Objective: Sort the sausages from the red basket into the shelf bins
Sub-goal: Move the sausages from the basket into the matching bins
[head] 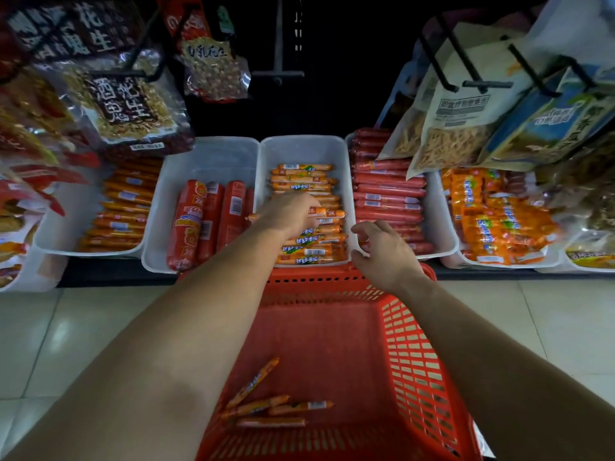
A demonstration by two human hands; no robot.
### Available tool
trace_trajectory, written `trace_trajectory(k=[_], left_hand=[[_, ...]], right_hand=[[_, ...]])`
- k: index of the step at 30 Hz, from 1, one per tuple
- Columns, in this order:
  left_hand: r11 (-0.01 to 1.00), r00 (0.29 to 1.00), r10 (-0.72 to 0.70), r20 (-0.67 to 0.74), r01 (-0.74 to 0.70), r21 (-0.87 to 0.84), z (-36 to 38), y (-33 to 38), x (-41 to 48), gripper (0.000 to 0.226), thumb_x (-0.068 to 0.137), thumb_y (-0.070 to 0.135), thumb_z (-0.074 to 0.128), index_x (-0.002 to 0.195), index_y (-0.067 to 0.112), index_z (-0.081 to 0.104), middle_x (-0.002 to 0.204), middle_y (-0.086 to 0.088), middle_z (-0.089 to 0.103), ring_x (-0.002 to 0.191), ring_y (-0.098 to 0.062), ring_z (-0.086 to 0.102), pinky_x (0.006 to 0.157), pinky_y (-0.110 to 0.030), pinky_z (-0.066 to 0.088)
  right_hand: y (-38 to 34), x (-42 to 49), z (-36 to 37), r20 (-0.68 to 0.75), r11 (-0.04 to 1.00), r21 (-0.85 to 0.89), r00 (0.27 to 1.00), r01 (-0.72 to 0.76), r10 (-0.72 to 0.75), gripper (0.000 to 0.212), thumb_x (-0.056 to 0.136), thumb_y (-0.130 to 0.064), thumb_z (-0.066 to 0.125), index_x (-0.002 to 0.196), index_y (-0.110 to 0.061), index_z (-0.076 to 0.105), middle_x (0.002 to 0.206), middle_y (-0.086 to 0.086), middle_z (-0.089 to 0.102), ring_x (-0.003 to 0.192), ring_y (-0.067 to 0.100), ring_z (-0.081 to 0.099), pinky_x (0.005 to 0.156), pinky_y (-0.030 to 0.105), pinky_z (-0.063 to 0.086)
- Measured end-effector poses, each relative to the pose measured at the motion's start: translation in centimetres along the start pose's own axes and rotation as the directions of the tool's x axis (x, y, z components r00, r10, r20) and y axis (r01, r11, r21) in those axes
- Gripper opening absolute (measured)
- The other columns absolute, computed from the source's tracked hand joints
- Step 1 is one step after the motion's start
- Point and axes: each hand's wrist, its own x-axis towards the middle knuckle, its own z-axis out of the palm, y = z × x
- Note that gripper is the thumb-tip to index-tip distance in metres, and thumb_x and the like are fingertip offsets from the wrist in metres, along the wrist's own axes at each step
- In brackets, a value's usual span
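Glossy pale floor tiles (pixel 532 327), dark backboard (pixel 332 104)

1. This is a shop, seen at an aisle of packaged snacks and sausages.
2. Sealed bags of peanuts (pixel 126 108) and other snack bags (pixel 466 128) hang in rows from black peg hooks (pixel 479 83), all with printed brand lettering.
3. Below them, a low shelf (pixel 116 271) carries white plastic bins (pixel 213 154) side by side, each stocked with one kind: thin orange sausages (pixel 303 181), thick red sausages (pixel 186 224), dark red sausages (pixel 386 191) and orange multipacks (pixel 492 221).
4. Many wrappers bear barcode labels.
5. A red plastic shopping basket (pixel 416 361) sits before the shelf over a pale tiled floor (pixel 50 344), with a few loose sausages (pixel 263 404) in it.
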Motion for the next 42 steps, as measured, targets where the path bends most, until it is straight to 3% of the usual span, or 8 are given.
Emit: trace_trajectory(k=[6, 14, 20, 24, 28, 31, 36, 42], left_hand=[[0.997, 0.994, 0.001, -0.114, -0.01, -0.08, -0.4, 0.0, -2.0, 0.056, 0.085, 0.041, 0.075, 0.135, 0.024, 0.057, 0.135, 0.001, 0.062, 0.121, -0.022, 0.059, 0.101, -0.041, 0.048], [0.98, 0.965, -0.136, -0.223, 0.099, -0.171, 0.9, -3.1, -13.6, 0.044, 0.086, 0.034, 0.071, 0.127, 0.021, 0.063, 0.123, -0.001, 0.064, 0.113, -0.022, 0.06, 0.093, -0.036, 0.05], [0.983, 0.975, -0.152, -0.161, 0.132, -0.127, 4.4, -3.4, -20.1, 0.04, 0.085, 0.033, 0.071, 0.122, 0.021, 0.066, 0.123, 0.002, 0.06, 0.115, -0.019, 0.057, 0.098, -0.033, 0.046], [0.97, 0.978, -0.21, -0.002, 0.208, -0.124, 7.8, -4.0, -22.4, 0.042, 0.086, 0.037, 0.069, 0.125, 0.024, 0.062, 0.124, 0.0, 0.06, 0.117, -0.021, 0.058, 0.099, -0.033, 0.046], [0.957, 0.96, -0.259, 0.109, 0.271, -0.108, 11.8, -4.9, -23.6, 0.045, 0.087, 0.043, 0.066, 0.127, 0.023, 0.06, 0.128, -0.004, 0.06, 0.118, -0.025, 0.057, 0.098, -0.033, 0.046], [0.944, 0.948, -0.29, 0.128, 0.306, -0.126, 15.1, -5.9, -23.6, 0.044, 0.087, 0.052, 0.064, 0.118, 0.021, 0.063, 0.117, -0.007, 0.066, 0.11, -0.028, 0.062, 0.09, -0.033, 0.048], [0.926, 0.894, -0.328, 0.305, 0.368, -0.082, 18.9, -7.4, -22.7, 0.047, 0.083, 0.049, 0.069, 0.119, 0.018, 0.061, 0.116, -0.015, 0.066, 0.11, -0.037, 0.061, 0.089, -0.04, 0.049], [0.911, 0.853, -0.384, 0.355, 0.412, -0.005, 22.1, -8.9, -22.0, 0.045, 0.086, 0.025, 0.067, 0.128, 0.015, 0.054, 0.123, -0.018, 0.06, 0.113, -0.038, 0.06, 0.093, -0.042, 0.047]], right_hand=[[-0.2, 0.1, 0.1, -0.013, 0.998, 0.016, 0.998, -0.059, 0.06, 0.047, 0.089, -0.024, 0.062, 0.135, -0.022, 0.053, 0.13, 0.003, 0.052, 0.114, 0.025, 0.056, 0.09, 0.038, 0.049], [-3.0, -3.9, 0.6, -0.018, 0.997, 0.03, 0.997, -0.069, 0.07, 0.044, 0.085, -0.02, 0.059, 0.129, -0.02, 0.058, 0.122, 0.006, 0.056, 0.113, 0.03, 0.057, 0.092, 0.043, 0.051], [-3.9, -8.2, 3.2, 0.076, 0.998, 0.002, 0.996, -0.057, 0.057, 0.043, 0.084, -0.025, 0.062, 0.127, -0.022, 0.058, 0.126, 0.005, 0.053, 0.116, 0.031, 0.056, 0.096, 0.041, 0.049], [-3.4, -10.1, 6.3, 0.225, 0.995, -0.091, 0.973, -0.03, 0.05, 0.049, 0.084, -0.028, 0.062, 0.131, -0.025, 0.054, 0.128, 0.005, 0.05, 0.12, 0.031, 0.054, 0.1, 0.04, 0.047], [-2.5, -11.0, 10.6, 0.398, 0.985, -0.17, 0.916, 0.01, 0.059, 0.054, 0.084, -0.027, 0.063, 0.137, -0.023, 0.05, 0.14, 0.008, 0.046, 0.126, 0.034, 0.05, 0.103, 0.042, 0.046], [-1.8, -11.4, 14.2, 0.492, 0.984, -0.175, 0.869, 0.04, 0.052, 0.05, 0.084, -0.024, 0.06, 0.133, -0.023, 0.052, 0.142, 0.008, 0.047, 0.129, 0.033, 0.049, 0.102, 0.044, 0.047], [-1.1, -11.9, 19.1, 0.697, 0.966, -0.201, 0.716, 0.161, 0.026, 0.05, 0.084, -0.031, 0.067, 0.132, -0.027, 0.055, 0.144, 0.005, 0.049, 0.133, 0.027, 0.048, 0.105, 0.042, 0.045], [-0.1, -12.4, 22.3, 0.76, 0.932, -0.225, 0.65, 0.284, -0.015, 0.044, 0.087, -0.033, 0.064, 0.129, -0.04, 0.057, 0.14, 0.001, 0.054, 0.127, 0.027, 0.054, 0.099, 0.042, 0.05]])
